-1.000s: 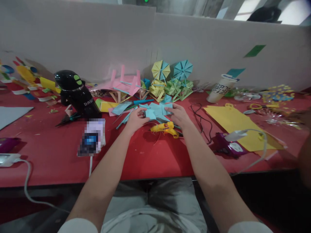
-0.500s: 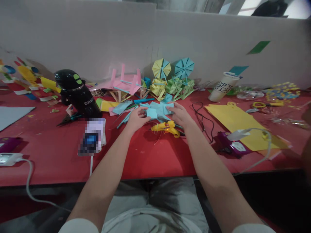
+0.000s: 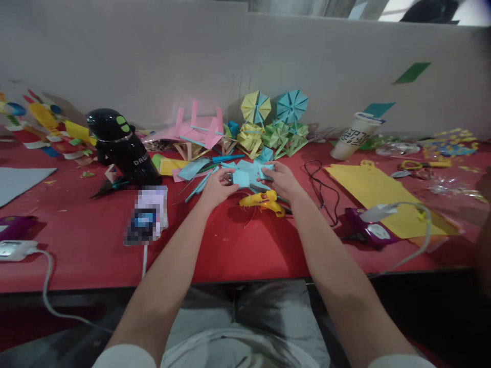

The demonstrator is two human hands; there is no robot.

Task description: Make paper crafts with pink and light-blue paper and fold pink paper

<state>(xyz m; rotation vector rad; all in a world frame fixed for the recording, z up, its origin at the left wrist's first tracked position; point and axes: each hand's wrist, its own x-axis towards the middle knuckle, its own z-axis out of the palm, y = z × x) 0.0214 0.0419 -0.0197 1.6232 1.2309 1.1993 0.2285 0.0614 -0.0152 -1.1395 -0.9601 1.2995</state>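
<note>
At the centre of the clock face, over the red bench (image 3: 245,250), the left hand (image 3: 219,188) grips the left edge of a pale blue paper piece (image 3: 241,179) between its fingers; some fingertips are hidden. Just right of it, the right hand (image 3: 283,181) pinches a small blue fold (image 3: 266,173), its underside out of sight. More blue paper lies around and behind them, its layers hard to separate.

Toward five o'clock, just below the hands, sits a yellow glue gun (image 3: 264,201), its grip end partly covered by the right arm. Paper wheels (image 3: 256,107) stand near twelve. A black bottle (image 3: 123,148) leans at ten, and a phone (image 3: 146,217), blurred into blocks, lies at eight. Toward two, a cup (image 3: 353,137) tilts; its lettering is unclear. At nine, a purple object (image 3: 15,227) is cut off by the left border.
</note>
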